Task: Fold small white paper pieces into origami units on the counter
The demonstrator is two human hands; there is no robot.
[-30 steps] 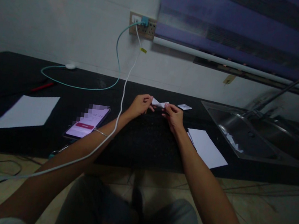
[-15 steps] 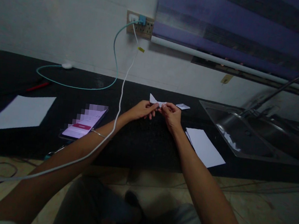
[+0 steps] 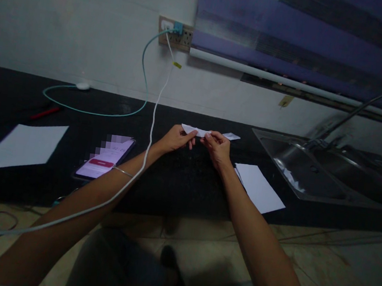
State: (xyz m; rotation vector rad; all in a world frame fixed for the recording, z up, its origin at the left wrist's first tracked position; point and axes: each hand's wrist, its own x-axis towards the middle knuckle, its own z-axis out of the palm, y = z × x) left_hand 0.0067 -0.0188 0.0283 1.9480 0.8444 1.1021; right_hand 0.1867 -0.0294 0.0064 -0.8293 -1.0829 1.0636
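Observation:
A small folded white paper [image 3: 199, 132] is held between my two hands above the dark counter. My left hand [image 3: 179, 138] pinches its left part, thumb on the near side, with the paper's pointed end sticking out past the fingers. At its right end, the thumb and fingertips of my right hand [image 3: 217, 147] grip it. Just behind my right hand lies another small folded paper piece [image 3: 232, 136]. A stack of white paper sheets [image 3: 258, 188] rests beside my right forearm.
A white sheet [image 3: 23, 146] and a lit phone [image 3: 107, 158] lie on the left of the black counter [image 3: 178, 188]. A white cable [image 3: 152, 129] hangs across my left forearm from the wall socket [image 3: 176, 33]. A metal sink [image 3: 313, 169] with a faucet [image 3: 362, 106] is at right.
The paper's left flap, which stood up as a point, now lies lower and more in line with the strip. My left hand has shifted slightly left.

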